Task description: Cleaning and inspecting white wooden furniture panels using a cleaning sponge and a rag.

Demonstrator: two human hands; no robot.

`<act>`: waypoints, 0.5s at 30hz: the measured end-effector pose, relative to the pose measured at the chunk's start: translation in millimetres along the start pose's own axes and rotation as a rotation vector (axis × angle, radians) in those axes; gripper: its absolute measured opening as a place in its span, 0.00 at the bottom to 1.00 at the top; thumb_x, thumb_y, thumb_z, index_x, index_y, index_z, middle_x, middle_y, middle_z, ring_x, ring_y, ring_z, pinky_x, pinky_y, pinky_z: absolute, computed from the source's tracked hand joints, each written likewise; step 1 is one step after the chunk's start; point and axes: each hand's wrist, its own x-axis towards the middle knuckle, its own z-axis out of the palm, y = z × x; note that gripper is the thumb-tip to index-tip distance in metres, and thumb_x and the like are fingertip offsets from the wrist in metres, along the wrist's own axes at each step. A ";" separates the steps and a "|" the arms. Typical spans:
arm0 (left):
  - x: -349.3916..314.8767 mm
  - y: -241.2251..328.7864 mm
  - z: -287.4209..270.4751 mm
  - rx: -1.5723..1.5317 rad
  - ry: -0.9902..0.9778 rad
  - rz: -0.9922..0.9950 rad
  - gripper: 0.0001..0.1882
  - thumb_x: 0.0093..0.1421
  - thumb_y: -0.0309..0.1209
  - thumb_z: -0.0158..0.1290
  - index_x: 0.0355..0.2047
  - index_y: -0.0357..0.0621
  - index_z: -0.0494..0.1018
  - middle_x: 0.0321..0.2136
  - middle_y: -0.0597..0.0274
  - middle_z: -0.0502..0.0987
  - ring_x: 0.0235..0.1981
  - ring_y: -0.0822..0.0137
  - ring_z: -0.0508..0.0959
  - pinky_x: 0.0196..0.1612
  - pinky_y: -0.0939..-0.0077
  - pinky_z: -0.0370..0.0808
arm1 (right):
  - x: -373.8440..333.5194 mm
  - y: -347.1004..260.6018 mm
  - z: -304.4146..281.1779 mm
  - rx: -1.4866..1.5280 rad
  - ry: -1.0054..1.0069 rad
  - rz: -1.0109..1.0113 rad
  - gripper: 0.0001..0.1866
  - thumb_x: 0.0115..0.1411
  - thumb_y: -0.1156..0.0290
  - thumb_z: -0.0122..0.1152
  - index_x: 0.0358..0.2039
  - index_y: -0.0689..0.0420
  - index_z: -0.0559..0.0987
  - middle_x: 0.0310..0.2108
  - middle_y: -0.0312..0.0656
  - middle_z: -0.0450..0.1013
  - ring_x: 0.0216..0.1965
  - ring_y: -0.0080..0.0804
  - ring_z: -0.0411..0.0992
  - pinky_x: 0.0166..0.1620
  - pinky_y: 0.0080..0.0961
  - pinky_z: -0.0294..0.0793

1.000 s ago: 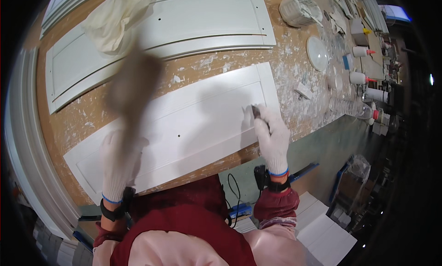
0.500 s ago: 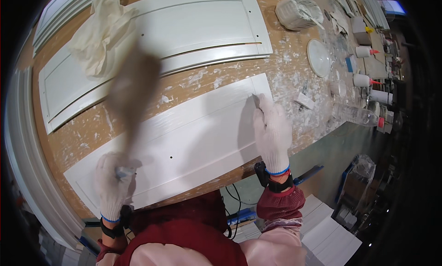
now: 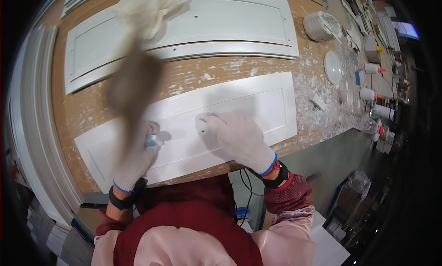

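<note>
Two gloved hands work this white panel (image 3: 193, 123): my right hand (image 3: 237, 139) presses flat, my left hand (image 3: 138, 157) grips a blurred brush (image 3: 133, 88); swinging it fast risks clipping my fingers.

white tubs (image 3: 322, 25) top right | red-capped white bottles (image 3: 370, 69) right edge | lit bluish screen (image 3: 407, 30) far right

bench (image 3: 216, 75): bare wood w/ white paint splatter | 2nd white door panel (image 3: 184, 31) at far side, pale cloth (image 3: 152, 8) bunched on its top edge | white round lid (image 3: 332, 67) + tub (image 3: 322, 26) far right | bottles w/ red caps (image 3: 370, 94) along right edge | white trim pcs (image 3: 32, 128) stacked left
</note>
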 end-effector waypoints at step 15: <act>-110.6 -64.3 -58.8 -0.106 0.316 -0.373 0.13 0.49 0.18 0.58 0.32 0.42 0.66 0.28 0.68 0.72 0.32 0.75 0.72 0.39 0.81 0.70 | 36.1 -34.9 21.9 -0.379 0.063 0.284 0.10 0.62 0.70 0.49 0.43 0.53 0.74 0.27 0.41 0.71 0.29 0.43 0.73 0.31 0.39 0.73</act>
